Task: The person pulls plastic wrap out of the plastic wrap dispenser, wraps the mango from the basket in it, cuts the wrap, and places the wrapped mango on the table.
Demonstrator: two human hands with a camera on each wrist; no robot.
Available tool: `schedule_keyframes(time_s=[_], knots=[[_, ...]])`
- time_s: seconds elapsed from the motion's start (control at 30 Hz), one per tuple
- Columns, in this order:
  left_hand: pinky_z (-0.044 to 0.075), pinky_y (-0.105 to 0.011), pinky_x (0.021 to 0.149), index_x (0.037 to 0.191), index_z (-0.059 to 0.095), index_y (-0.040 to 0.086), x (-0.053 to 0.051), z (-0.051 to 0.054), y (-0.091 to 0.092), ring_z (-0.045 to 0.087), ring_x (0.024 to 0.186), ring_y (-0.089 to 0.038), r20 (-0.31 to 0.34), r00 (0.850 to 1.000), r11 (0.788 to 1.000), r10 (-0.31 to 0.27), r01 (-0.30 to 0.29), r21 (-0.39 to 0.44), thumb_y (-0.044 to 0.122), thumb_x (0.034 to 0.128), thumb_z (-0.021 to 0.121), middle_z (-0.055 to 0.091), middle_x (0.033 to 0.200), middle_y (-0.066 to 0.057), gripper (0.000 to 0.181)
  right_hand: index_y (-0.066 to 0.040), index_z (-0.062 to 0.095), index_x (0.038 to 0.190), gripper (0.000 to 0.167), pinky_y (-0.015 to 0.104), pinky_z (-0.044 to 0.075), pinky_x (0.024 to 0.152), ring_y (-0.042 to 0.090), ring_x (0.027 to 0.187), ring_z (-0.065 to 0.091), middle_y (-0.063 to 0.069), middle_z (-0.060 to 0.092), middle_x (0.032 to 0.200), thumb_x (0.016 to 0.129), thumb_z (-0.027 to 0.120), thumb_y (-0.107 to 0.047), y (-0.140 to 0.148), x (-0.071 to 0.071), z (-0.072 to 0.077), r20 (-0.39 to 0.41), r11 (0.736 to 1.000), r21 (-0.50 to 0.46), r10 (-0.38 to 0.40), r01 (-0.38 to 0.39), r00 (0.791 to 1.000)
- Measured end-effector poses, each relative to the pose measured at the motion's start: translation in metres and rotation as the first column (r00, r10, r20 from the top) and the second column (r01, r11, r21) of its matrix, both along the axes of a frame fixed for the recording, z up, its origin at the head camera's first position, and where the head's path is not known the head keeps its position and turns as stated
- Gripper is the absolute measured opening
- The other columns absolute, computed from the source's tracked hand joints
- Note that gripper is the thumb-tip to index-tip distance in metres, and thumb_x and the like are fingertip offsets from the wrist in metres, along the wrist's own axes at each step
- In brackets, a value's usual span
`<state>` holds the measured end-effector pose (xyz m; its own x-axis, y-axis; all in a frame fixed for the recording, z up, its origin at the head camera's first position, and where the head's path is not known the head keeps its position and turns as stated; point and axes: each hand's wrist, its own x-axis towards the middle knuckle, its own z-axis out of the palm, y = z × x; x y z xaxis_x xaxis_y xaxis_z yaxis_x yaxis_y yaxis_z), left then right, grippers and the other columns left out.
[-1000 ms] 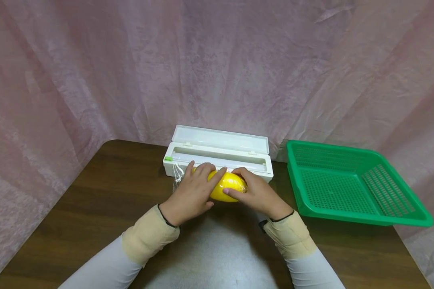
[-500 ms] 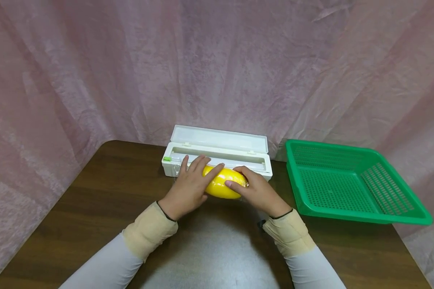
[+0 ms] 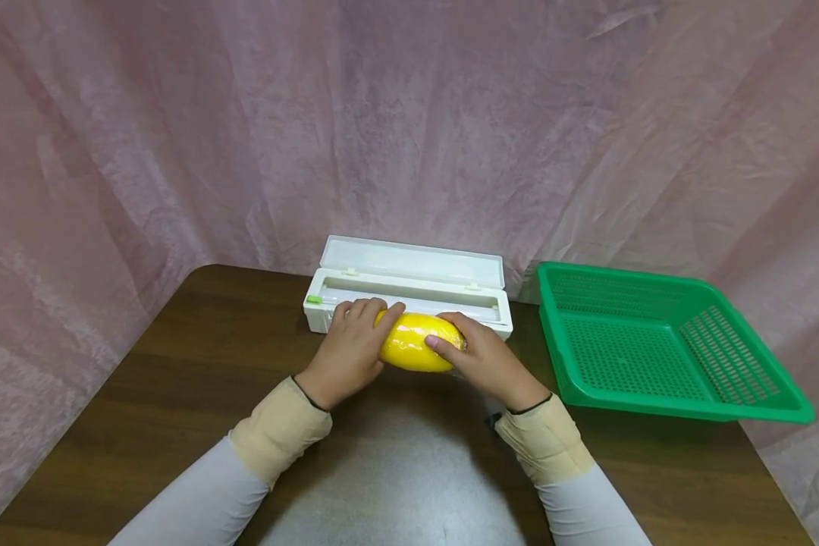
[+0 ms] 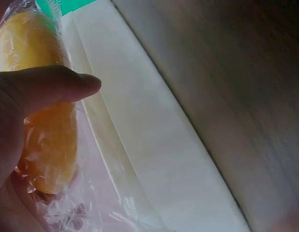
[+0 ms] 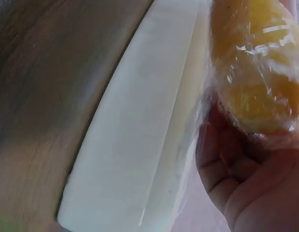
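Observation:
A yellow oblong object point(image 3: 415, 345), wrapped in clear film, is held between both hands in front of a white dispenser box point(image 3: 317, 320). The left hand point(image 3: 346, 350) grips its left end, fingers curled over the top. At the other end, the right hand point(image 3: 489, 360) holds it with the thumb on the near side. In the left wrist view, the thumb of the left hand point(image 4: 14, 106) crosses the yellow object point(image 4: 50, 145), and crumpled film point(image 4: 74, 210) bunches by its end. The right wrist view shows the right hand point(image 5: 255, 188) under the film-covered end point(image 5: 260, 96).
The dispenser's lid point(image 3: 412, 260) stands raised at the back, with a film roll inside the box. A green slotted basket point(image 3: 655, 413) sits on the right of the brown table point(image 3: 143, 425). Behind everything hangs a pink curtain point(image 3: 409, 121).
The left hand's fingers, spread out half a second ago, are now curled over the yellow object's left end, and that hand has shifted slightly left. More of the object shows; the right hand keeps its hold.

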<state>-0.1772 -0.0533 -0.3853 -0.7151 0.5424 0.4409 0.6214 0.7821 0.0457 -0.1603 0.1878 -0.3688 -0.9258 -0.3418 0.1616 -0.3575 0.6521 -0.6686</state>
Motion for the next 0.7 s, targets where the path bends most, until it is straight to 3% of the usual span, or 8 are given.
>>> schedule_keyframes(time_s=[0.13,0.3,0.47,0.57,0.7], knots=[[0.042,-0.049,0.098,0.142,0.045,0.013,-0.002,0.000,-0.001,0.057,0.113,-0.032,0.003,1.000,1.000,-0.005,0.005,0.003,0.020,0.0674,0.091,0.058,0.119,-0.009,0.088,-0.009,0.047,0.147,0.068,0.048,0.048,0.104,0.027,0.124,0.055,0.009,0.050,0.143,0.094,0.069,-0.045,-0.002,0.003,0.006,-0.129,0.998,0.049,-0.021,0.027,0.991],[0.042,-0.049,0.097,0.140,0.045,0.009,-0.003,0.002,-0.001,0.057,0.111,-0.031,0.037,0.999,1.000,-0.018,0.017,0.026,0.023,0.0692,0.090,0.058,0.120,-0.009,0.085,-0.008,0.043,0.149,0.085,0.056,0.043,0.110,0.036,0.134,0.049,0.016,0.046,0.148,0.081,0.083,-0.042,-0.008,0.007,0.009,-0.308,0.989,0.145,0.040,0.006,0.951],[0.042,-0.050,0.100,0.136,0.048,0.009,-0.005,0.004,-0.004,0.056,0.114,-0.029,0.109,0.994,0.998,-0.017,0.010,0.065,0.025,0.0723,0.085,0.058,0.122,-0.009,0.076,-0.009,0.040,0.151,0.096,0.058,0.040,0.109,0.039,0.133,0.049,0.019,0.043,0.150,0.074,0.090,-0.037,-0.010,0.008,0.003,-0.342,0.969,0.243,0.053,0.034,0.938],[0.040,-0.053,0.104,0.136,0.049,0.010,-0.006,0.004,-0.006,0.055,0.120,-0.030,0.158,0.987,0.995,-0.016,0.001,0.098,0.027,0.0741,0.083,0.057,0.128,-0.011,0.073,-0.009,0.038,0.153,0.098,0.058,0.040,0.108,0.040,0.130,0.050,0.021,0.044,0.148,0.073,0.091,-0.028,-0.008,0.005,-0.003,-0.360,0.965,0.253,0.026,0.071,0.933],[0.036,-0.059,0.107,0.137,0.052,0.012,-0.007,0.005,-0.009,0.051,0.127,-0.038,0.174,0.985,0.990,-0.019,-0.006,0.144,0.029,0.0734,0.084,0.051,0.139,-0.017,0.073,-0.010,0.034,0.155,0.097,0.054,0.043,0.106,0.038,0.123,0.054,0.020,0.050,0.139,0.075,0.089,-0.017,-0.005,-0.001,-0.011,-0.385,0.964,0.250,0.015,0.089,0.923]])
